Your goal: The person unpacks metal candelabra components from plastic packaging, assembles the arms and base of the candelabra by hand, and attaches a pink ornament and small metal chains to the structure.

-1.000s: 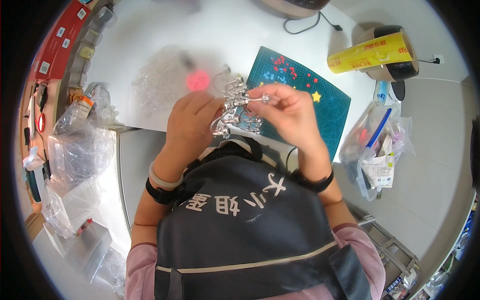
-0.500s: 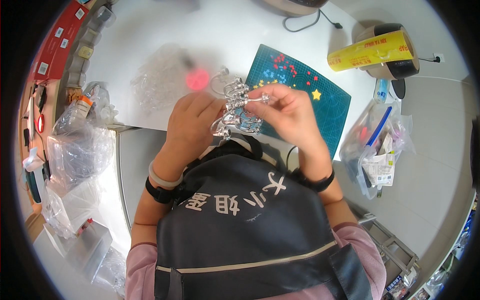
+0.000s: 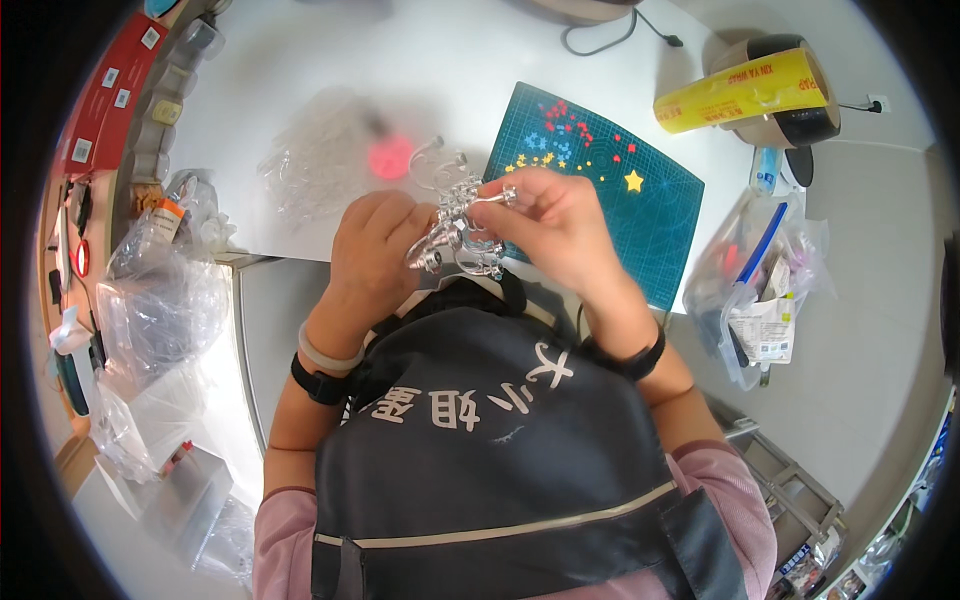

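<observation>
Above the table's near edge, both hands hold a shiny silver chandelier-like ornament with several curved arms ending in small cups. My left hand is closed at its left side, with the fingertips partly hidden behind the arms. My right hand pinches one arm on the right between thumb and fingers. Behind the ornament lies a green cutting mat with small red, blue and yellow stars on it. A larger yellow star lies apart from them.
A blurred pink round thing and crumpled clear plastic lie on the white table. A yellow wrap roll rests at the far right. Below it hangs a clear bag of odds and ends. More plastic bags crowd the left.
The silver ornament has shifted slightly left and turned, so its lower arms point differently. My right hand has moved left with it, and my left hand only a little.
</observation>
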`<action>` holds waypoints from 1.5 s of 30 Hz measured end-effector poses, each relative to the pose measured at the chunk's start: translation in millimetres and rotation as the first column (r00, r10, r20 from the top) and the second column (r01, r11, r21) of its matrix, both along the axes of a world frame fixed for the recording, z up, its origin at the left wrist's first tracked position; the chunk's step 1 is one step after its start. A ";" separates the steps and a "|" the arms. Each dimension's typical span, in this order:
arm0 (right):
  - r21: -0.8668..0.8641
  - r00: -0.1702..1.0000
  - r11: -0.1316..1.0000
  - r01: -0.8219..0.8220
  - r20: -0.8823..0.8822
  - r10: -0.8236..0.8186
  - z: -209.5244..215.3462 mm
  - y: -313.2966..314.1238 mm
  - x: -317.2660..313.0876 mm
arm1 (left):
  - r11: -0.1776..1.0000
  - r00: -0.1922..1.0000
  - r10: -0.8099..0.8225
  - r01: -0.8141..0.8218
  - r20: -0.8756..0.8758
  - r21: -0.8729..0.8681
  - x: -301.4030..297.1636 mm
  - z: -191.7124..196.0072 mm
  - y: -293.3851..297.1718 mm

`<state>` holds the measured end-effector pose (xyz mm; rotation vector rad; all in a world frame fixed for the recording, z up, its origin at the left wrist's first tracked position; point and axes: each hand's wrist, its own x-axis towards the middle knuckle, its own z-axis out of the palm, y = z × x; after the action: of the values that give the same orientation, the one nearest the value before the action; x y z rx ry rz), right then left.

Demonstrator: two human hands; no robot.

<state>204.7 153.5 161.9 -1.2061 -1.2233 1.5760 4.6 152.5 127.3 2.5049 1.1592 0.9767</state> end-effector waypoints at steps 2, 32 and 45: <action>-0.019 1.000 1.000 -0.017 0.001 0.017 3.7 1.6 1.5 | 1.000 1.000 -0.007 0.006 -0.008 -0.021 0.8 1.3 -1.7; 0.670 0.871 0.620 -0.408 0.490 0.043 13.4 3.4 0.9 | -0.006 0.563 0.398 0.791 0.724 -0.612 -11.6 -2.3 4.1; 0.707 0.869 0.578 -0.408 0.495 0.007 12.5 -5.1 -5.2 | 0.039 0.503 0.396 0.827 0.769 -0.561 -7.6 -13.3 2.1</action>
<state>199.5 148.4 174.4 -0.8123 -2.1499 0.6691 -3.0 154.6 113.9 0.6810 0.4711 0.6116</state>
